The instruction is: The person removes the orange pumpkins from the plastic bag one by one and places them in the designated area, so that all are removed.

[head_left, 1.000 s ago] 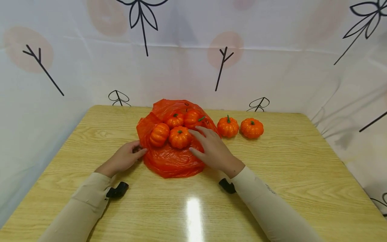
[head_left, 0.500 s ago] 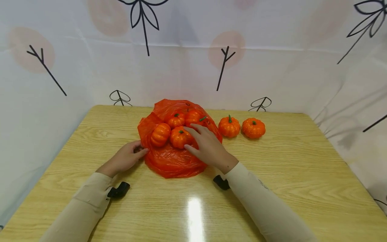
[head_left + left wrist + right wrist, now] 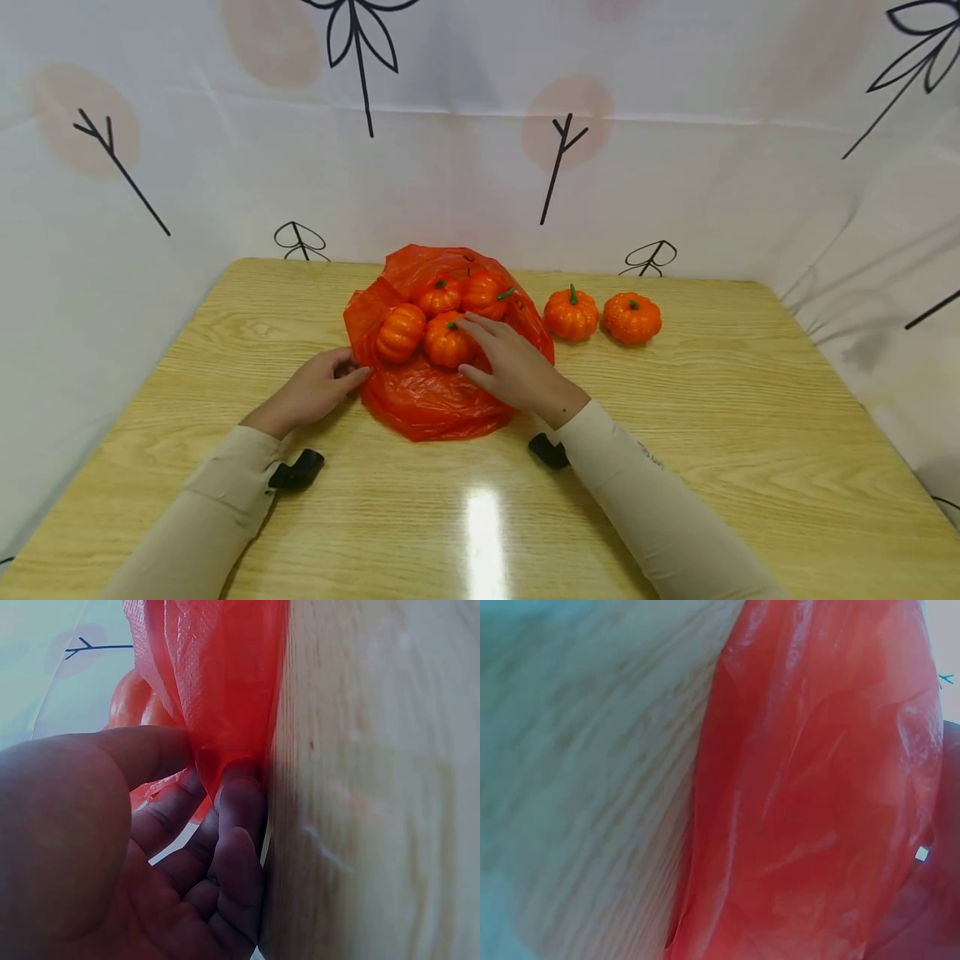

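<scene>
In the head view a crinkled red plastic bag (image 3: 431,404) lies on the table with several small orange pumpkins in its mouth. My left hand (image 3: 315,390) is at the bag's left edge. In the left wrist view its thumb and fingers (image 3: 161,817) pinch a fold of the bag's film. My right hand (image 3: 517,367) reaches over the bag from the right. Its fairly straight fingers and thumb lie at the right side of the front pumpkin (image 3: 444,343); firm contact cannot be told. Beside that one sits a pumpkin on its side (image 3: 401,333).
Just right of the bag stand two more pumpkins, one with an upright green stem (image 3: 572,317) and one flatter pumpkin (image 3: 632,318). A patterned white cloth (image 3: 450,167) hangs behind the wooden table (image 3: 712,417).
My right hand has moved left and slightly lower, onto the front pumpkin's right side. The left hand stays at the bag's edge. The pumpkins and bag keep their places.
</scene>
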The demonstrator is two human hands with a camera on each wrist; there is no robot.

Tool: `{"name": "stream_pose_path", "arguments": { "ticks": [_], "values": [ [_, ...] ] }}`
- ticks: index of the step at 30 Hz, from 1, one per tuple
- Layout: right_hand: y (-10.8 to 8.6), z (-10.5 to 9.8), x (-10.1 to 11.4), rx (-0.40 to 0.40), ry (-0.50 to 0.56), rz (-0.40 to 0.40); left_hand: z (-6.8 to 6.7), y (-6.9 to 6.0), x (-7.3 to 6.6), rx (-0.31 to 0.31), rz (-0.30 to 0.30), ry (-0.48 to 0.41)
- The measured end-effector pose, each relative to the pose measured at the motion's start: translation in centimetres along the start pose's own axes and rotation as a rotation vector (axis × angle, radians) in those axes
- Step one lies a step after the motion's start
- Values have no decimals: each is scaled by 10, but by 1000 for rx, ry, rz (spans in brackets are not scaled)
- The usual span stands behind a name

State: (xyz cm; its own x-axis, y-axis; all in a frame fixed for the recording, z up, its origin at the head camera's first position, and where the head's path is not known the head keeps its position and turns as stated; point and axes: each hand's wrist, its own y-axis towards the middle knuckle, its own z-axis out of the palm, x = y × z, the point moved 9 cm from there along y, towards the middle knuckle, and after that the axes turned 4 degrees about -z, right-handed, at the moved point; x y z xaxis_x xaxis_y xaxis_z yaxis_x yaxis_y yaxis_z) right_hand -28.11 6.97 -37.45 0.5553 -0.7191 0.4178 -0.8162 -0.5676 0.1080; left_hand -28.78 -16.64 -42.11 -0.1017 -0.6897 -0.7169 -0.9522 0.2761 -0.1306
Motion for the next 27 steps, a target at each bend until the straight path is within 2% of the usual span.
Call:
{"name": "stream_pose_path", "arguments": {
  "ticks": [8,19,27],
  "values": [
    [1,3,-2,17,19,5,0,0,-1,-2,9,4],
    [0,1,0,-11,37,-31,0,0,-3,-8,21,0],
    [0,3,1,-2,40,-53,0,0,-4,-6,18,13]
  ]
}}
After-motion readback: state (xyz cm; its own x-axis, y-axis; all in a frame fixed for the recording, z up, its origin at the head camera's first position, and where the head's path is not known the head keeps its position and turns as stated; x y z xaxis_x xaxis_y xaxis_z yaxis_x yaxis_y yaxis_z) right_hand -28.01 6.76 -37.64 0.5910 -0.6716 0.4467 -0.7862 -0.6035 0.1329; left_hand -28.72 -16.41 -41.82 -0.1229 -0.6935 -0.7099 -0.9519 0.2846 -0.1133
